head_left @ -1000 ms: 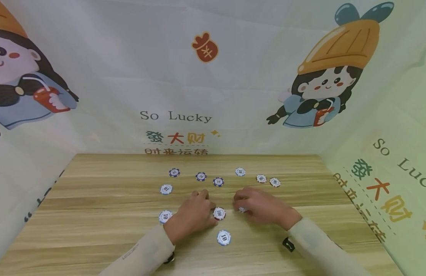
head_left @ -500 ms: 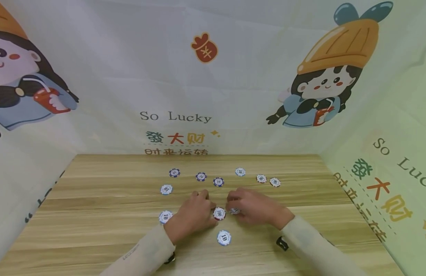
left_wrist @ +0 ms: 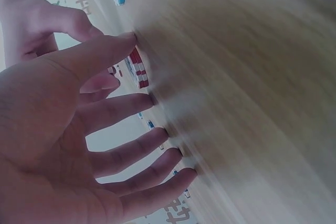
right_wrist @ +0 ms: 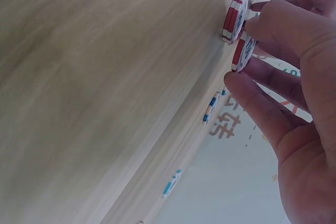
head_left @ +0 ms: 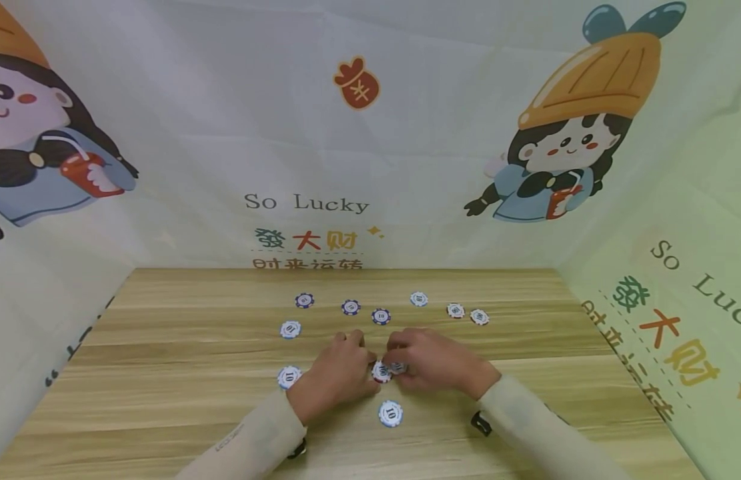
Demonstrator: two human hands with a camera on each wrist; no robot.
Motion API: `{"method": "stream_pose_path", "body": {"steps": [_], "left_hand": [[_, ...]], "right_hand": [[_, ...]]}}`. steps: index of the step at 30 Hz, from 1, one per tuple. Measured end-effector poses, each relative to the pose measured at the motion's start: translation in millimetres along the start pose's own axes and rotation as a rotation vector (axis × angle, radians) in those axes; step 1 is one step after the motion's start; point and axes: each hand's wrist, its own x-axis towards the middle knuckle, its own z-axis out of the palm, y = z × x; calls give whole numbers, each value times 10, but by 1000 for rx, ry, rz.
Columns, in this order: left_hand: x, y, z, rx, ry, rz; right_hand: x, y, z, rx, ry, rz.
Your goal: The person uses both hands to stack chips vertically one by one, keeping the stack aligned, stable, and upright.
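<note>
A short stack of red-and-white chips [head_left: 380,372] stands on the wooden table [head_left: 166,373] between my two hands. My left hand [head_left: 359,352] rests on the table with straight, spread fingers [left_wrist: 157,142], thumb tip beside the stack [left_wrist: 139,72]. My right hand [head_left: 401,360] pinches a single red-and-white chip [head_left: 397,367], held on edge just right of the stack. In the right wrist view that pinched chip [right_wrist: 242,54] hangs close beside the stack [right_wrist: 234,18], held by my right hand [right_wrist: 260,59].
A light blue "10" chip [head_left: 390,413] lies just in front of the hands, and two more [head_left: 289,377] [head_left: 290,329] to the left. Dark blue chips [head_left: 350,307], a light blue one [head_left: 418,299] and two red ones [head_left: 455,310] lie further back. Printed cloth walls enclose the table.
My right hand has slid left with the pinched chip, closing on the red stack. The left hand and the other chips have stayed put.
</note>
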Motion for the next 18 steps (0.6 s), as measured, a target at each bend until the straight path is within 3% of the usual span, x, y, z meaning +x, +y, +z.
{"method": "stream_pose_path", "body": {"steps": [18], "left_hand": [[5,3,5,1,2,-3]], "right_hand": [[107,-73,28,4,5,-17]]}}
